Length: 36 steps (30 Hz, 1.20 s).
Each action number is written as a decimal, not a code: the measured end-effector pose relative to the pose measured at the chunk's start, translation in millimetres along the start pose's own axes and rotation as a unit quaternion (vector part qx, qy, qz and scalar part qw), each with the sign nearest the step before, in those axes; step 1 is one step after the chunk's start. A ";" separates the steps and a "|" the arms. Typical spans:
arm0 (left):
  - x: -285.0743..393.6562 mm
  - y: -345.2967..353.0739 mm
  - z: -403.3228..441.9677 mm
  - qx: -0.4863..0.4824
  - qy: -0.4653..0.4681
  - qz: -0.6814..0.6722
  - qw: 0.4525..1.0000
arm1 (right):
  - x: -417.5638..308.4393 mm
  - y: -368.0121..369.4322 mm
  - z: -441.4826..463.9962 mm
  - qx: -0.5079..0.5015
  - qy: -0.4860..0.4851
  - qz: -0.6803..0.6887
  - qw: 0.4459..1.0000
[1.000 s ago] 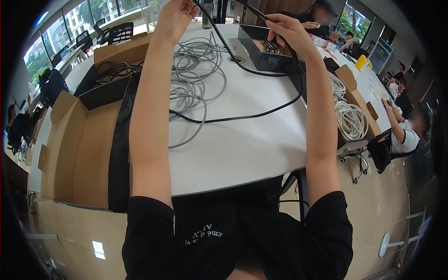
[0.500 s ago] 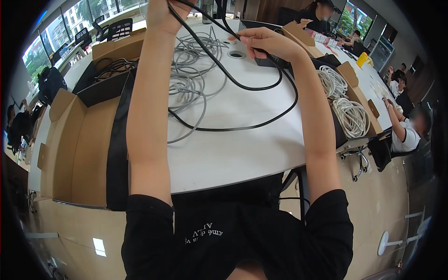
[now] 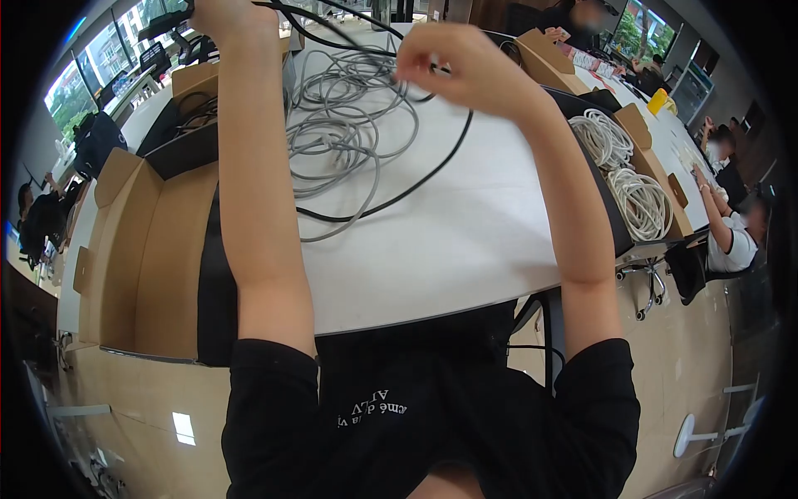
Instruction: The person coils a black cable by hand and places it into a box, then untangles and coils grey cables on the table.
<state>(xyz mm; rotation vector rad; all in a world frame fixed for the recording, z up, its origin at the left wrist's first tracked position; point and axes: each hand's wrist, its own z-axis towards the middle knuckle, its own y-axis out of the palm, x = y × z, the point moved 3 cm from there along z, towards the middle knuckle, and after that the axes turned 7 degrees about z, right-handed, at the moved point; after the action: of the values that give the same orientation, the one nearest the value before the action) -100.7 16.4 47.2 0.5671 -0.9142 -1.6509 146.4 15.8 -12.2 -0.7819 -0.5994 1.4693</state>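
Our table point(image 3: 432, 258) has grey cable point(image 3: 332, 145) far left, and we're seemingly at gathering black cable point(image 3: 432, 173) across it, left hand point(image 3: 234, 20) gripping, right hand point(image 3: 465, 68) too blurry to call, so slack needs guiding.

Only thing I can sorta read is the white lettering point(image 3: 392, 407) on the camera wearer's black T-shirt point(image 3: 391, 449), upside down from here: bits of "acmé d… la vi" plus an A, L and V, broken up by folds. The red-and-white stuff point(image 3: 588, 63) toward the back is too small to make out.
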 end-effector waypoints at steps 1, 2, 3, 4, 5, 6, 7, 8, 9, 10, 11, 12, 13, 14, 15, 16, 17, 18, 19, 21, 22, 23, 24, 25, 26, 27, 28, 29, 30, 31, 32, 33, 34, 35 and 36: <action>1.6 -2.7 4.9 -0.004 0.000 0.007 1.000 | -10.7 9.3 -1.6 -0.089 0.048 0.056 0.993; 0.6 -5.7 7.0 0.003 0.014 0.010 1.000 | -20.8 17.5 -4.9 -0.207 0.112 0.055 0.970; 2.4 -5.0 6.3 0.009 0.028 0.013 0.999 | -26.3 26.1 -9.2 -0.232 0.107 0.086 0.963; 4.8 -3.6 5.5 0.015 0.043 0.015 0.999 | -29.1 37.1 -14.9 -0.257 0.102 0.115 0.954; 7.5 -1.9 3.7 0.017 0.046 0.020 0.999 | -29.7 51.3 -23.1 -0.238 0.061 0.100 0.964; 11.7 0.7 -0.2 0.019 0.049 0.024 0.998 | -29.0 66.0 -34.3 -0.220 0.020 0.083 0.972; 15.3 3.8 -3.8 0.021 0.052 0.026 0.998 | -29.5 77.9 -47.0 -0.212 0.033 0.099 0.972; 16.5 6.3 -6.2 0.022 0.055 0.028 0.998 | -31.2 88.4 -59.6 -0.203 0.046 0.114 0.971; 20.9 5.4 -4.3 0.022 0.037 0.078 0.996 | -35.8 89.2 -61.1 -0.194 0.059 0.130 0.971; 21.0 7.4 -5.2 0.020 0.042 0.080 0.996 | -34.9 84.3 -61.2 -0.224 0.094 0.097 0.965; 21.4 10.0 -6.5 0.018 0.045 0.083 0.995 | -34.7 74.5 -60.9 -0.252 0.129 0.065 0.957; 22.1 12.9 -9.0 0.015 0.049 0.087 0.995 | -33.4 66.5 -61.6 -0.279 0.164 0.034 0.946; 22.3 7.3 -0.5 -0.027 0.033 0.081 0.996 | -25.6 56.1 -61.9 -0.241 0.155 0.080 0.955; 15.9 0.9 4.1 -0.018 0.017 0.092 0.995 | -20.1 39.4 -61.2 -0.224 0.172 0.119 0.952; 15.5 0.9 2.7 -0.008 0.002 0.102 0.995 | -14.2 23.2 -61.2 -0.195 0.189 0.155 0.950; 15.2 0.7 1.6 0.001 -0.013 0.112 0.994 | -2.0 11.1 -66.9 -0.162 0.208 0.188 0.946; 11.7 -4.2 5.0 -0.012 -0.041 0.106 0.993 | 9.0 -0.1 -73.9 -0.108 0.197 0.238 0.945; 5.7 -13.8 12.6 -0.026 -0.069 0.099 0.992 | 12.5 -16.0 -77.5 -0.092 0.209 0.245 0.942; -1.2 -19.6 17.0 -0.040 -0.097 0.092 0.990 | 30.8 -23.3 -90.0 -0.053 0.222 0.293 0.928; -12.8 -25.1 17.7 0.012 -0.121 0.098 0.988 | 65.7 -34.4 -113.0 0.034 0.234 0.398 0.886; -17.9 -26.8 16.2 0.038 -0.134 0.101 0.985 | 74.0 -37.1 -118.7 0.081 0.221 0.459 0.857; -21.1 -26.7 15.2 0.022 -0.123 0.143 0.982 | 80.5 -40.1 -126.1 0.085 0.220 0.459 0.857; -26.3 -28.1 13.8 0.008 -0.139 0.146 0.979 | 80.5 -43.2 -128.4 0.088 0.218 0.458 0.857; -31.2 -30.4 12.5 -0.007 -0.154 0.150 0.977 | 81.2 -45.9 -129.8 0.091 0.217 0.458 0.857; -36.1 -32.4 11.4 -0.021 -0.168 0.153 0.974 | 81.5 -47.4 -129.4 0.075 0.201 0.457 0.863; -39.0 -33.4 10.3 -0.010 -0.163 0.177 0.971 | 81.1 -48.1 -127.2 0.059 0.185 0.456 0.868; -41.2 -32.5 11.7 -0.018 -0.170 0.166 0.971 | 81.6 -48.1 -125.3 0.043 0.169 0.456 0.873; -42.9 -33.0 12.5 -0.024 -0.177 0.157 0.971 | 87.3 -48.3 -125.2 0.056 0.151 0.471 0.868; -41.8 -31.4 10.2 -0.031 -0.185 0.148 0.971 | 92.7 -47.1 -124.4 0.070 0.134 0.485 0.861; -38.5 -27.9 5.8 -0.072 -0.178 0.148 0.970 | 96.8 -45.8 -126.8 0.084 0.117 0.500 0.854; -37.8 -26.8 5.9 -0.080 -0.174 0.145 0.971 | 101.5 -44.6 -132.9 0.132 0.123 0.548 0.817; -36.6 -24.7 6.2 -0.087 -0.168 0.141 0.972 | 100.0 -43.0 -134.9 0.179 0.127 0.592 0.775; -35.3 -22.4 7.0 -0.095 -0.162 0.137 0.973 | 98.7 -42.1 -136.1 0.223 0.129 0.632 0.730; -35.5 -21.5 6.6 -0.081 -0.160 0.132 0.975 | 97.0 -41.0 -137.8 0.271 0.129 0.679 0.670; -34.5 -17.5 1.2 -0.067 -0.157 0.127 0.977 | 96.0 -40.3 -137.2 0.281 0.136 0.693 0.650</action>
<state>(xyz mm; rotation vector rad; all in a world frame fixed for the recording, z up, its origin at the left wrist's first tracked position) -102.4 51.3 30.7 0.0902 -1.0453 -1.5777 281.5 100.3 -77.7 -0.9270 0.9850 2.6163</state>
